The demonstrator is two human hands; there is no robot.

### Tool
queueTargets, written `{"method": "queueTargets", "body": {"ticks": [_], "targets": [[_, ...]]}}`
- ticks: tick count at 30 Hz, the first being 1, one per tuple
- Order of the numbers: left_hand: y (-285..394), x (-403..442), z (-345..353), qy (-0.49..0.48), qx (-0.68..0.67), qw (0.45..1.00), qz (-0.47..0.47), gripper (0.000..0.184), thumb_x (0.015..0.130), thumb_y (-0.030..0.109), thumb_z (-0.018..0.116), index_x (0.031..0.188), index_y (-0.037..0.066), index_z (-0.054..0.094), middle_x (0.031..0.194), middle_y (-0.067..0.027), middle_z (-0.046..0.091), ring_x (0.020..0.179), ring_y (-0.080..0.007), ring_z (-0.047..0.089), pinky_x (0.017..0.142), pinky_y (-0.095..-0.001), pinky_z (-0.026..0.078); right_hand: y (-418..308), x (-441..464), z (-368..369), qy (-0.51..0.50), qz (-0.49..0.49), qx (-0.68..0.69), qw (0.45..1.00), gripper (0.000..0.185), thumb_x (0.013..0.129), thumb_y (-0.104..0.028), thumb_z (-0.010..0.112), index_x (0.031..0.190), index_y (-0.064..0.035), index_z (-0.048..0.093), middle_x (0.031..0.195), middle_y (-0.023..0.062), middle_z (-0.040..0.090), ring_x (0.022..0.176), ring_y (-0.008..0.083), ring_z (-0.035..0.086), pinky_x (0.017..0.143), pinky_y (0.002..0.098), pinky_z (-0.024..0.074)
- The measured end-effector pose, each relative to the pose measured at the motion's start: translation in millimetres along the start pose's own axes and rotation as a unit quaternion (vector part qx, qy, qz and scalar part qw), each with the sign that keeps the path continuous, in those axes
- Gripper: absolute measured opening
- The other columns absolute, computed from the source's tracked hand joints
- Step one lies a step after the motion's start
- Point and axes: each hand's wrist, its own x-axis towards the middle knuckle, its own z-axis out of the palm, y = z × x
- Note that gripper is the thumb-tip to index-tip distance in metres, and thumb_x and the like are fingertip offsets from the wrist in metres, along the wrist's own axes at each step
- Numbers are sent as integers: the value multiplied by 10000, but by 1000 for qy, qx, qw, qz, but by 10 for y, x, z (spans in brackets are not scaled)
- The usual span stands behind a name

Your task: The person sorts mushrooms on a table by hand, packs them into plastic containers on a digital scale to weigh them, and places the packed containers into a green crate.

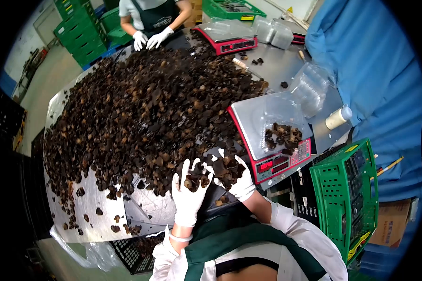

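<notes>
A wide heap of dark brown, frilly wood ear mushrooms (145,103) covers much of the metal table (96,220). At its near edge, my left hand (190,196), in a white glove, is cupped palm up around a few mushrooms (195,181). Close beside it, my gloved right hand (244,183) has its fingers curled round a larger clump (226,169). To the right of my hands stands a red digital scale (260,165). A clear plastic tray (272,112) rests on its pan, with some mushrooms (286,136) inside.
Across the table, a person's gloved hands (152,40) touch the heap's far edge. A second red scale (229,44) stands there. Clear trays (309,89) and a white bottle (338,118) lie at right. A green crate (330,196) stands by the table's right side.
</notes>
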Motion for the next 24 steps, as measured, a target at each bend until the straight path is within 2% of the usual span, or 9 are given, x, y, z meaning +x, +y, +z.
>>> {"method": "queueTargets", "body": {"ticks": [4, 8, 12, 14, 16, 18, 20, 21, 24], "targets": [[-405, 276, 263, -23, 60, 998, -29, 554, 946, 387, 436, 1419, 106, 371, 1434, -149, 397, 1301, -344, 387, 1097, -549, 288, -530, -102, 29, -44, -61, -82, 994, 488, 974, -376, 402, 1339, -57, 448, 1238, 148, 579, 1034, 293, 628, 743, 442, 578], [-866, 669, 522, -54, 129, 988, -68, 530, 956, 400, 426, 1401, 113, 409, 1428, -134, 421, 1299, -327, 401, 1080, -518, 317, -1265, -282, 89, 27, -168, -75, 983, 438, 977, -358, 428, 1270, -49, 527, 1224, 140, 597, 1057, 300, 617, 953, 427, 488], [-1362, 1014, 783, -93, 207, 971, -81, 560, 977, 456, 380, 1387, 77, 426, 1414, -143, 438, 1304, -324, 397, 1064, -474, 345, -1966, -460, 608, 34, -151, -142, 978, 485, 986, -366, 398, 1285, 1, 503, 1170, 181, 617, 1048, 336, 616, 930, 429, 501], [-1581, 1064, 942, -97, 396, 913, -30, 614, 989, 508, 334, 1377, 41, 429, 1418, -146, 428, 1311, -282, 385, 1101, -424, 272, -2328, -494, 438, 3, -138, -170, 976, 480, 988, -359, 394, 1282, 3, 507, 1161, 198, 619, 1064, 324, 610, 947, 420, 489], [-1732, 1250, 804, -140, 491, 859, 28, 637, 994, 517, 309, 1376, 20, 421, 1432, -135, 413, 1312, -252, 379, 1103, -402, 252, -2478, -510, 463, 42, -157, -184, 969, 452, 989, -337, 401, 1268, -2, 522, 1154, 190, 623, 1063, 314, 612, 957, 409, 481], [-1887, 1328, 720, -57, 469, 881, -15, 613, 1000, 492, 332, 1366, 11, 434, 1405, -117, 438, 1302, -208, 379, 1092, -362, 260, -2612, -493, 460, 162, -176, -317, 918, 419, 989, -298, 415, 1240, 16, 534, 1135, 189, 629, 1078, 306, 605, 982, 399, 465], [-2006, 1384, 715, -121, 598, 768, 197, 359, 1002, 268, 447, 1238, 22, 559, 1188, -78, 578, 1103, -195, 533, 1011, -324, 360, -2721, -420, 310, 90, -185, -304, 930, 395, 997, -266, 411, 1217, 39, 532, 1156, 187, 617, 1099, 313, 591, 995, 430, 453], [-1983, 1367, 712, -105, 716, 659, 205, 394, 1003, 307, 422, 1254, 42, 571, 1221, -114, 565, 1170, -203, 488, 1036, -353, 332, -2739, -404, 305, 71, -177, -296, 936, 393, 1004, -262, 402, 1215, 46, 523, 1166, 185, 610, 1109, 318, 585, 993, 448, 452], [-2094, 1387, 793, -156, 741, 593, 276, 159, 925, 89, 567, 1030, 34, 674, 1086, -78, 628, 1039, -172, 568, 943, -297, 417, -2774, -375, 324, 42, -142, -292, 945, 376, 1019, -256, 384, 1224, 37, 500, 1176, 167, 594, 1101, 324, 584, 970, 482, 462]]}}
